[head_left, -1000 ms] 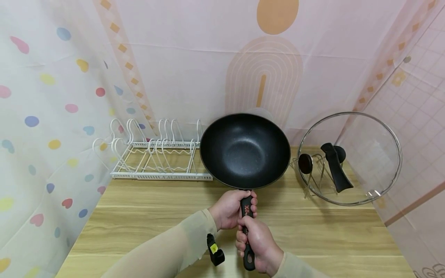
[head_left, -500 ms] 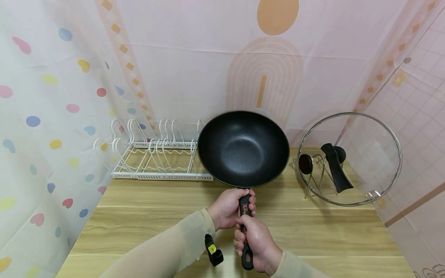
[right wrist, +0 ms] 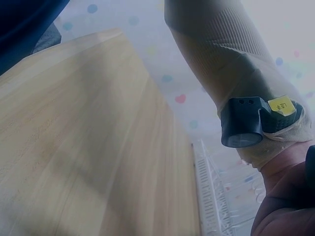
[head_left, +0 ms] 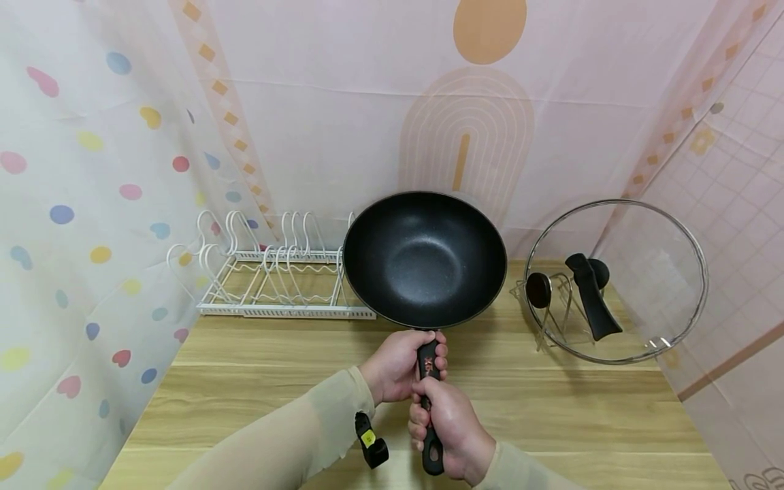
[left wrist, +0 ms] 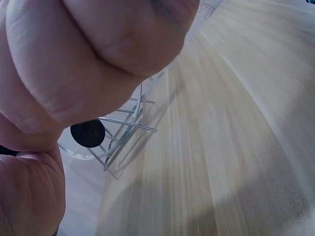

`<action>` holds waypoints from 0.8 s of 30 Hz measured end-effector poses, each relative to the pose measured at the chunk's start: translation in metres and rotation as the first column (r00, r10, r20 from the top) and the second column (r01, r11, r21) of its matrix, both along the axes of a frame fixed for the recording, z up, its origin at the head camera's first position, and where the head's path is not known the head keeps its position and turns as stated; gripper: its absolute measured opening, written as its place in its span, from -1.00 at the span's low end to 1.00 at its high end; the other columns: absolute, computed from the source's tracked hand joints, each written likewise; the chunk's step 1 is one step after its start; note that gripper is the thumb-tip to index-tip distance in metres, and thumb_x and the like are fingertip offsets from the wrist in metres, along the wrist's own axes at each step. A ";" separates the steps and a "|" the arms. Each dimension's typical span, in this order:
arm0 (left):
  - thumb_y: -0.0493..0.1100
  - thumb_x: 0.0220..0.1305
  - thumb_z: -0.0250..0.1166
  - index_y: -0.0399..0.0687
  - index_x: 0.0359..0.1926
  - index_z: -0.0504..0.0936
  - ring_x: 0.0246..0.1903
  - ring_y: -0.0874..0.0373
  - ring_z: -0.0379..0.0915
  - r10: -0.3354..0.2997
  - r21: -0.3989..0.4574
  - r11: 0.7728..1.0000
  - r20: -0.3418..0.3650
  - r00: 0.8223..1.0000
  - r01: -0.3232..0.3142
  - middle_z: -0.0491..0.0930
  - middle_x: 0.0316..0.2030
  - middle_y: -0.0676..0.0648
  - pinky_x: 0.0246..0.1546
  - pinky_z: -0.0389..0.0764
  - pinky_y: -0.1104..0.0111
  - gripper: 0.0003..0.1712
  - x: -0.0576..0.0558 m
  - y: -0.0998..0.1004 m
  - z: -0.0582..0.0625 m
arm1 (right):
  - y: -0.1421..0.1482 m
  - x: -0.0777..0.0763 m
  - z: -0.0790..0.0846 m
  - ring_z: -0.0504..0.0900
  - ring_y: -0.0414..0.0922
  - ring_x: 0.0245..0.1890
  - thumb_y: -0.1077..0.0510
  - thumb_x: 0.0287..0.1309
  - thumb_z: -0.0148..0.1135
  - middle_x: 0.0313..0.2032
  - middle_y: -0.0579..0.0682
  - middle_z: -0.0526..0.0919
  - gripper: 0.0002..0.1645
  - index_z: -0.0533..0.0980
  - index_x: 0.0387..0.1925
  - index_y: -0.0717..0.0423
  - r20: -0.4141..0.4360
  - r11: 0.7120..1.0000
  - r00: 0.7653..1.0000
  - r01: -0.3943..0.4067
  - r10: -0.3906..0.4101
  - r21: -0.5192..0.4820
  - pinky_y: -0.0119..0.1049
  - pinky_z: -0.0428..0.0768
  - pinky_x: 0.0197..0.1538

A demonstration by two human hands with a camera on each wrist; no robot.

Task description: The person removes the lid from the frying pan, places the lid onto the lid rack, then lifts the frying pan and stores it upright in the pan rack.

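Observation:
A black wok (head_left: 425, 262) hangs tilted above the table in the head view, its dark inside facing the camera. Both hands grip its black handle, which carries red lettering. My left hand (head_left: 397, 367) holds the upper part close to the pan, thumb along the top. Lower down, my right hand (head_left: 452, 425) wraps the handle, and the handle's end with its hanging hole shows below. In the left wrist view, curled fingers (left wrist: 74, 69) fill the upper left. The right wrist view shows the left sleeve with a wrist camera (right wrist: 242, 121) strapped on; the wok is out of that view.
A white wire dish rack (head_left: 282, 312) stands at the back left, partly behind the wok. At the right, a glass lid (head_left: 658, 272) with a black handle leans upright in a metal wire stand (head_left: 566, 299). Patterned curtains (head_left: 343, 136) enclose the wooden table (head_left: 551, 415).
The wok has moved slightly left and up in the head view, with both hands moving along on its handle. The dish rack and the lid stay in place.

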State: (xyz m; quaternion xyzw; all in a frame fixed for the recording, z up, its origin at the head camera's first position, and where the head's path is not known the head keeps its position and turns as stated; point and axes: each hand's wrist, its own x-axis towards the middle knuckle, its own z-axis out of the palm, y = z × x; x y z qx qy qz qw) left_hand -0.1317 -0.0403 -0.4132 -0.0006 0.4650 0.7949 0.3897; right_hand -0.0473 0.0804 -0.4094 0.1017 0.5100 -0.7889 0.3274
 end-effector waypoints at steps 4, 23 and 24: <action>-0.10 0.63 -0.18 -0.01 -0.17 0.42 -0.46 0.24 0.41 0.002 -0.001 1.000 0.002 1.000 -0.002 0.46 -0.45 0.11 -0.26 0.56 0.42 -0.73 0.000 -0.001 0.002 | -0.001 0.000 0.002 0.31 -0.34 -0.75 0.08 0.29 -0.02 -0.74 -0.29 0.27 -0.87 0.30 -0.41 -0.07 -0.003 1.000 1.000 -0.002 0.002 -0.004 -0.49 0.41 -0.60; -0.09 0.63 -0.17 0.02 -0.22 0.43 -0.48 0.25 0.41 0.011 -0.010 1.000 -0.009 1.000 -0.011 0.46 -0.50 0.13 -0.27 0.56 0.43 -0.72 -0.001 -0.007 0.010 | -0.007 -0.003 0.008 0.30 -0.33 -0.74 0.09 0.28 -0.01 -0.73 -0.28 0.26 -0.89 0.30 -0.38 -0.06 -0.015 1.000 1.000 -0.001 0.001 -0.001 -0.49 0.40 -0.60; -0.09 0.63 -0.17 0.02 -0.22 0.44 -0.49 0.25 0.42 0.016 -0.013 1.000 -0.009 1.000 -0.016 0.46 -0.50 0.13 -0.28 0.56 0.43 -0.72 -0.001 -0.007 0.011 | -0.007 -0.003 0.009 0.30 -0.33 -0.74 0.09 0.29 -0.01 -0.73 -0.28 0.26 -0.89 0.30 -0.38 -0.06 -0.014 1.000 1.000 -0.003 0.003 -0.002 -0.49 0.40 -0.60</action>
